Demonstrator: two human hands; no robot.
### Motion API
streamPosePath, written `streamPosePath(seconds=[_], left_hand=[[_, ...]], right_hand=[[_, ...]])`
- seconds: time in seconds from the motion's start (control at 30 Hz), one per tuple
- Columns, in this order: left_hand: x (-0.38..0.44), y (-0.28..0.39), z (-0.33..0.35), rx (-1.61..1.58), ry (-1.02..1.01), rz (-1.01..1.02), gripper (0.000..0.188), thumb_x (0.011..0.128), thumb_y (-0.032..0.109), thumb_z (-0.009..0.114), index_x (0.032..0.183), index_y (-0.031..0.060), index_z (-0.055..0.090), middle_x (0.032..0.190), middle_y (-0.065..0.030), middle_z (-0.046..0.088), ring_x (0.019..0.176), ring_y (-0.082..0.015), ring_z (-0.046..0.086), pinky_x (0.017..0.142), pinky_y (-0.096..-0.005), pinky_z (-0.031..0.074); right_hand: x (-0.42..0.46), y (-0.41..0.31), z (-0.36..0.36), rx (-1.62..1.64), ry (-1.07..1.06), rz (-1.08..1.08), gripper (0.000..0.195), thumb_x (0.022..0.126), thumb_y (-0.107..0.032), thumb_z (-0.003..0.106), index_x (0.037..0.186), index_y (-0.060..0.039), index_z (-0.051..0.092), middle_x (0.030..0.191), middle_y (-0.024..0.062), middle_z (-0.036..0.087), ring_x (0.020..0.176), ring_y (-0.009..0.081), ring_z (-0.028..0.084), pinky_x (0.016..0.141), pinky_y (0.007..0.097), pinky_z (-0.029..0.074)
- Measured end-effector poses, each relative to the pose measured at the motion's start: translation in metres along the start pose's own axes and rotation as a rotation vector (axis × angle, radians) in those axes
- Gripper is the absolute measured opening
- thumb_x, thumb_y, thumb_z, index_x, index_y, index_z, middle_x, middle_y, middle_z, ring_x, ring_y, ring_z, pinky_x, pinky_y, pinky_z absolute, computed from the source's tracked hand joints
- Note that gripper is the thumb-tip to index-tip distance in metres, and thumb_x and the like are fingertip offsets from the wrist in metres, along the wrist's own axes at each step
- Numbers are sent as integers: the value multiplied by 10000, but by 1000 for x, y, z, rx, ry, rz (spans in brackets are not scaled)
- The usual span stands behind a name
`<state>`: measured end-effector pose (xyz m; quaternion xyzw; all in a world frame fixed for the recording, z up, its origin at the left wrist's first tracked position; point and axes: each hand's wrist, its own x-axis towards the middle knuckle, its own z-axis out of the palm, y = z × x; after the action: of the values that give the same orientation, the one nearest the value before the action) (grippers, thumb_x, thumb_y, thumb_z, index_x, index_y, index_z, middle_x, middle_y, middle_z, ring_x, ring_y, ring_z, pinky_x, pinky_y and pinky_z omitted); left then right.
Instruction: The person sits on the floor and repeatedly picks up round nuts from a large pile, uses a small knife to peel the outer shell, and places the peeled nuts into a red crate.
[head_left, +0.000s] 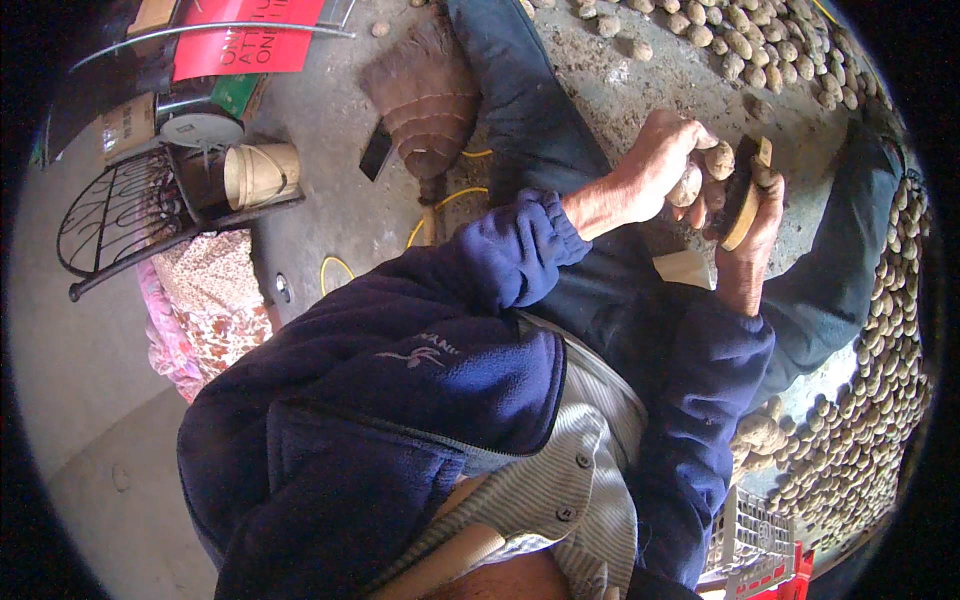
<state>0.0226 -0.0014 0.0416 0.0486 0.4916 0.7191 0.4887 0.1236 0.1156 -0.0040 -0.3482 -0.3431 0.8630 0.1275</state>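
My left hand holds at least two dirt-covered, potato-like tubers, one of them close to the thumb. Facing it, my right hand grips a brush with a wooden back and dark bristles. The bristle side is turned toward the tubers, close to them; whether it touches them I cannot tell. Both hands are raised between my spread legs, in dark trousers. Below them, a pale object is partly hidden by my leg and wrist.
Many tubers cover the floor at right, with more at top. A plastic crate stands at lower right. Left of my leg are a broom, a black phone-like slab and a yellow cable. A bucket rests on a metal-framed chair.
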Motion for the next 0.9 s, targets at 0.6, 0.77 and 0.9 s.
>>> streamPosePath(seconds=[0.6,0.77,0.9], left_hand=[[-7,-7,25,162,304,-1,195,805,88,610,669,-51,621,564,-91,585,386,-141,529,323,-291,401],[-21,-5,34,147,-91,106,192,813,133,602,781,-55,623,610,-127,614,424,-175,564,333,-279,410],[0,-7,15,-246,-230,-121,383,903,292,449,888,-32,653,697,-180,651,446,-244,601,353,-292,438]], right_hand=[[13,10,-15,-322,107,-158,406,866,-413,561,884,-10,608,675,61,601,499,180,567,425,300,453],[24,10,-18,-1033,179,-589,247,901,-281,551,982,-49,585,691,94,599,578,182,521,546,365,446],[29,7,-11,185,149,44,331,909,-339,503,985,-30,594,701,79,631,569,226,608,496,345,510]])
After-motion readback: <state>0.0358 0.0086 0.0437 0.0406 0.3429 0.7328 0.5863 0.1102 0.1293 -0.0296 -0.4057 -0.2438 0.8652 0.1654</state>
